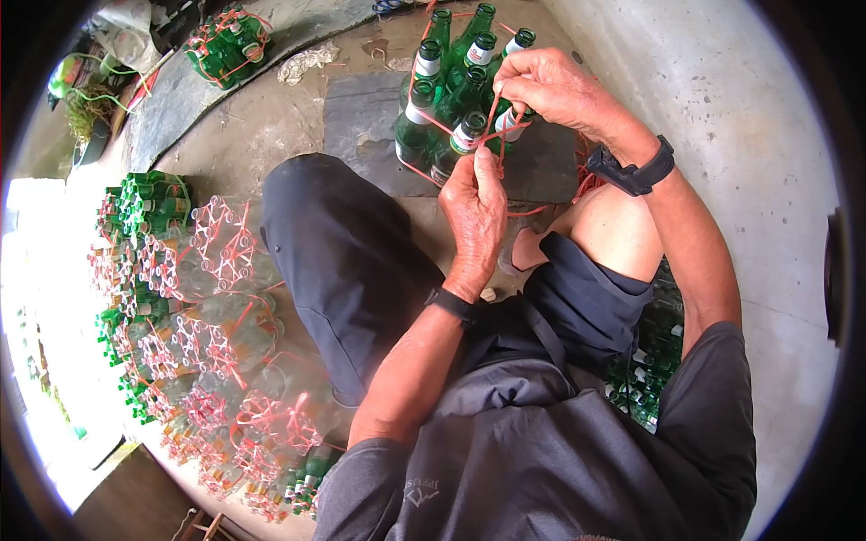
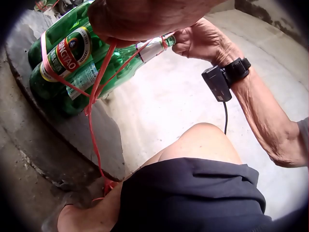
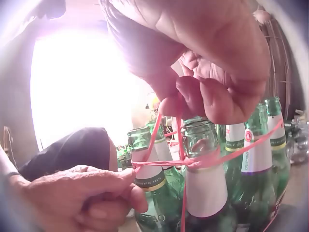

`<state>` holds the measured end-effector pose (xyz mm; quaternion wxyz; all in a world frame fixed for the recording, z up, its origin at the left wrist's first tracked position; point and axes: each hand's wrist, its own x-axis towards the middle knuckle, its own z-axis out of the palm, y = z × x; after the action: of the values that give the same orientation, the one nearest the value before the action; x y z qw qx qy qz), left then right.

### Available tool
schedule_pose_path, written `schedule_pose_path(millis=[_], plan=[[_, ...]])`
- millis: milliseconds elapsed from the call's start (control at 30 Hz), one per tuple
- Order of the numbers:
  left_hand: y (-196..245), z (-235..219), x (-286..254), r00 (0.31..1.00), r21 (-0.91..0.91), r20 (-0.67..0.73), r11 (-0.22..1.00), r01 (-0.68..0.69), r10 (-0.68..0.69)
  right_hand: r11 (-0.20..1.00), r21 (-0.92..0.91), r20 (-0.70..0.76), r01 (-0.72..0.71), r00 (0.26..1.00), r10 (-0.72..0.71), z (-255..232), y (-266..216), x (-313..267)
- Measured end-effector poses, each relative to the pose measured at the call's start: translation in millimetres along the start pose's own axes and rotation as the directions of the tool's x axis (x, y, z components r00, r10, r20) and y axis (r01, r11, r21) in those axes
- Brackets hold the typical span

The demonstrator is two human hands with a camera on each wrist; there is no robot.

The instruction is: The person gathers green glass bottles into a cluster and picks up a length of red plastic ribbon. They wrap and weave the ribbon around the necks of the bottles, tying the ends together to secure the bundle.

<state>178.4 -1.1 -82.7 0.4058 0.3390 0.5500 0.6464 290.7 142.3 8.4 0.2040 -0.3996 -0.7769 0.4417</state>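
Observation:
A cluster of green glass beer bottles [image 1: 412, 135] stands upright on a dark slab, with red plastic string [image 3: 217, 157] running round their necks. Above the nearest necks, my right hand [image 1: 555, 90] pinches a raised loop of the string between thumb and curled fingers. My left hand [image 1: 476, 203] is lower, at the near side of the cluster, pinching the string beside a bottle neck where the strands cross. In the left wrist view the string [image 2: 91, 96] wraps the lower bodies of labelled bottles [image 2: 72, 48] too, and its loose tail hangs toward the floor.
Many clear and green bottles bundled with red string [image 1: 225, 334] fill the floor at the left. Another tied green bundle [image 1: 227, 47] stands at the far left. A pale wall [image 1: 767, 225] rises on the right. More green bottles [image 1: 645, 379] lie beside my right thigh.

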Motion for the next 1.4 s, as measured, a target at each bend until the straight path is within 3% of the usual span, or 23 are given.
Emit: schedule_pose_path(millis=[33, 100, 233, 300, 533, 600, 733, 833, 900, 933, 1000, 1067, 1233, 1300, 1400], plan=[[2, -1, 0, 1.000, 0.015, 0.006, 1.000, 0.019, -0.019, 1.000, -0.001, 0.000, -0.001, 1.000, 0.001, -3, -7, -2], [3, -1, 0, 0.999, 0.030, 0.010, 0.999, 0.039, -0.039, 0.950, 0.007, 0.108, -0.313, 0.944, 0.310, -12, -27, -7], [2, -1, 2, 1.000, 0.025, 0.004, 0.999, 0.028, -0.028, 0.941, -0.061, 0.184, -0.334, 0.923, 0.339, -21, -35, -9], [1, 0, 2, 1.000, 0.030, 0.007, 0.999, 0.020, -0.020, 0.919, 0.007, 0.244, -0.394, 0.892, 0.381, -24, -39, -9], [-1, 6, 1, 0.999, 0.012, 0.006, 0.999, 0.037, -0.038, 0.852, 0.336, 0.297, -0.401, 0.904, 0.308, -16, -38, -10], [-1, 7, 2, 1.000, 0.006, 0.006, 1.000, 0.023, -0.023, 0.835, 0.452, 0.247, -0.313, 0.944, 0.220, -10, -38, -11], [2, 6, 2, 0.996, 0.025, 0.036, 0.996, 0.082, -0.082, 0.833, 0.486, 0.230, -0.264, 0.958, 0.169, -9, -35, -11], [-3, 6, 2, 0.996, 0.037, 0.048, 0.997, 0.070, -0.072, 0.892, 0.422, 0.150, -0.163, 0.983, 0.108, -9, -25, -13], [-8, 7, 2, 0.997, 0.033, 0.046, 0.998, 0.056, -0.057, 0.997, 0.031, 0.041, 0.065, 0.997, -0.066, -7, -12, -11], [-8, 7, 2, 0.997, 0.025, 0.054, 0.998, 0.061, -0.062, 0.998, 0.030, 0.041, 0.064, 0.997, -0.065, -4, -4, -8], [-8, 7, 1, 0.996, 0.017, 0.061, 0.998, 0.066, -0.066, 0.925, -0.207, -0.149, 0.317, 0.925, -0.351, 2, 6, -2], [-6, 8, 1, 0.989, 0.039, 0.062, 0.991, 0.131, -0.133, 0.945, -0.203, -0.172, 0.255, 0.941, -0.291, 5, 2, -4], [-5, 10, 2, 0.988, -0.002, 0.066, 0.990, 0.142, -0.142, 0.987, -0.116, -0.259, 0.113, 0.956, -0.140, 16, -12, -5], [-6, 10, 3, 0.988, -0.019, 0.067, 0.990, 0.143, -0.141, 0.962, -0.265, -0.210, 0.060, 0.971, -0.118, 13, -16, -4], [-6, 10, 2, 0.981, -0.040, 0.087, 0.983, 0.177, -0.173, 0.943, -0.330, -0.221, 0.038, 0.968, -0.116, 14, -14, 0]])
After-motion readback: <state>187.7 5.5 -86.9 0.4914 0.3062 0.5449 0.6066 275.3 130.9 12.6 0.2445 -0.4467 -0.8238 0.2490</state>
